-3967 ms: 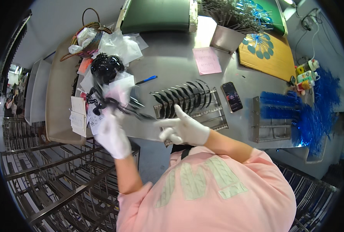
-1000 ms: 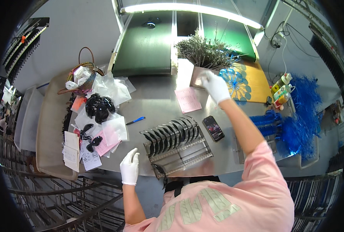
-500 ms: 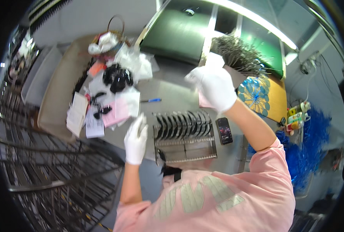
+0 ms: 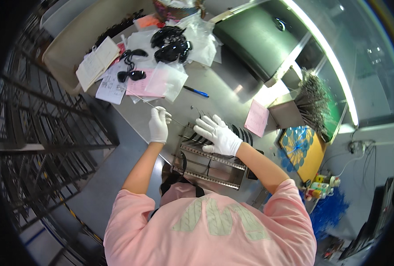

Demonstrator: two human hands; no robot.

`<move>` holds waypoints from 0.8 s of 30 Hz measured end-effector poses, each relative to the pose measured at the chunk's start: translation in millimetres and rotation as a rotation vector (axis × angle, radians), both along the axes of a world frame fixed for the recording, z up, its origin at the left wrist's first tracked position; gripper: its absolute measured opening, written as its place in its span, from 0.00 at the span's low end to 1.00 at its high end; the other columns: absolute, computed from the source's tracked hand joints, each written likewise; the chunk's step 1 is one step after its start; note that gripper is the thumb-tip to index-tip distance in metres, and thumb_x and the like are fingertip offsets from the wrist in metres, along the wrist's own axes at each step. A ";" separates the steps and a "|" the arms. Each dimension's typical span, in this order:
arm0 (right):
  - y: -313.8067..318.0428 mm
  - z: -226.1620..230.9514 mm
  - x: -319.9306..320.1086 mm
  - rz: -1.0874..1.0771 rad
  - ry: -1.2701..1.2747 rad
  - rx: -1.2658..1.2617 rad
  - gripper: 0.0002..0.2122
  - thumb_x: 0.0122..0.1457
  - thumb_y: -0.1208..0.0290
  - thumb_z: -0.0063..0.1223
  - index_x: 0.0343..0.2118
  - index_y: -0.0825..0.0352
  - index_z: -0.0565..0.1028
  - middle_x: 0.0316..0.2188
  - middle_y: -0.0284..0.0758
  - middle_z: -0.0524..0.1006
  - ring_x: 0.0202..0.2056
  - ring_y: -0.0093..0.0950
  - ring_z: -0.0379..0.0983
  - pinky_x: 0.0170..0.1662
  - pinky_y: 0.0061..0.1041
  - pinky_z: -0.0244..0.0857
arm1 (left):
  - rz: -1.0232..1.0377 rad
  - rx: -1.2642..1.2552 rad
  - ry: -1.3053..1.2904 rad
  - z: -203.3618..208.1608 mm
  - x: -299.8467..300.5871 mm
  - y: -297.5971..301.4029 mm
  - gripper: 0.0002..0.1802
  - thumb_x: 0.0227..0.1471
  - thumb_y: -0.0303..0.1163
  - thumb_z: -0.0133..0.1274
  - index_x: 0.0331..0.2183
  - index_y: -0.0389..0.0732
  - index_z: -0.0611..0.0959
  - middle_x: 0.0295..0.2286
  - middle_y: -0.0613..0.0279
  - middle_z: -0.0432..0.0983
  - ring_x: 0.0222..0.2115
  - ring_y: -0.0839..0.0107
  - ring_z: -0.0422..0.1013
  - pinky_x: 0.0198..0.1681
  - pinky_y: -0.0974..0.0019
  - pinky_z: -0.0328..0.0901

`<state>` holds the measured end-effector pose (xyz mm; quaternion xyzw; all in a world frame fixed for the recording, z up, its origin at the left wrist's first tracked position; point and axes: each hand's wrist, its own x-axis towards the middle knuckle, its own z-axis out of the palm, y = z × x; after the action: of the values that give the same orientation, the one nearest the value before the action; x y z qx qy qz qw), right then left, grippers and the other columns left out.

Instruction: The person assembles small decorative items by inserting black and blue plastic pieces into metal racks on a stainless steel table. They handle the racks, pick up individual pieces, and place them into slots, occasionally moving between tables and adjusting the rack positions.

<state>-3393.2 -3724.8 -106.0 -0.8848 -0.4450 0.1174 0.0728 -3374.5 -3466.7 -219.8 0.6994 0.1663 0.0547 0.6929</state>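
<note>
A white-gloved left hand (image 4: 159, 125), mine, is closed around a thin metal rod (image 4: 140, 97) that slants over the table's front edge. My right hand (image 4: 219, 136), gloved too, lies over the far part of a metal rack (image 4: 214, 155) with its fingers spread. Dark curved lenses (image 4: 246, 135) stand in a row in that rack, partly hidden under this hand. Whether the fingers touch the lenses or the rod's end cannot be made out. One more dark curved piece (image 4: 183, 160) stands at the rack's near left corner.
Behind the rack lie a blue pen (image 4: 196, 91) and a pink slip (image 4: 256, 118). Black glossy pieces (image 4: 172, 46) rest on plastic bags at the back left. Thin metal rods (image 4: 314, 104) fill a box at the right. Dark shelving (image 4: 41, 150) stands at left.
My right hand has come down from beside the bundle of rods to the rack. A thin rod now shows in my left hand. The whole view has shifted and turned.
</note>
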 end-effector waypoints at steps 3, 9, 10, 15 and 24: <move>-7.7 -30.2 16.6 -0.019 -0.056 -0.004 0.35 0.60 0.47 0.49 0.67 0.62 0.62 0.69 0.45 0.57 0.69 0.46 0.52 0.70 0.51 0.41 | 0.297 -0.293 -0.003 -36.4 3.1 7.4 0.07 0.67 0.33 0.45 0.41 0.40 0.72 0.24 0.60 0.77 0.18 0.74 0.72 0.22 0.73 0.68; -22.0 -37.5 24.1 0.111 0.008 0.009 0.35 0.61 0.44 0.47 0.65 0.64 0.64 0.68 0.46 0.58 0.68 0.48 0.53 0.70 0.51 0.43 | 0.243 -0.476 0.120 -50.0 9.8 10.0 0.06 0.67 0.33 0.44 0.41 0.42 0.72 0.22 0.61 0.76 0.16 0.75 0.71 0.19 0.74 0.67; -21.1 -38.0 23.4 0.099 0.012 0.007 0.35 0.61 0.44 0.46 0.65 0.63 0.65 0.68 0.46 0.58 0.68 0.48 0.53 0.70 0.51 0.43 | 0.241 -0.481 0.132 -49.1 10.6 8.1 0.06 0.67 0.33 0.44 0.41 0.43 0.72 0.22 0.61 0.76 0.16 0.75 0.71 0.19 0.74 0.67; -16.8 -41.3 22.2 0.101 0.022 0.024 0.35 0.61 0.43 0.46 0.65 0.62 0.65 0.68 0.46 0.58 0.68 0.50 0.52 0.70 0.50 0.44 | 0.250 -0.558 0.143 -46.9 13.5 2.6 0.06 0.67 0.34 0.45 0.42 0.43 0.71 0.25 0.59 0.77 0.18 0.73 0.73 0.22 0.71 0.71; -22.5 -47.1 22.5 0.107 0.049 0.022 0.35 0.60 0.42 0.47 0.65 0.62 0.65 0.68 0.45 0.58 0.69 0.49 0.51 0.70 0.49 0.43 | 0.130 -0.517 0.139 -44.5 3.4 -17.0 0.05 0.68 0.32 0.45 0.41 0.41 0.72 0.23 0.61 0.77 0.18 0.75 0.74 0.21 0.72 0.72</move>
<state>-3370.7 -3747.3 -153.1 -0.8559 -0.4908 0.1379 0.0871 -3371.1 -3483.7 -264.3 0.4894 0.2663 0.0068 0.8304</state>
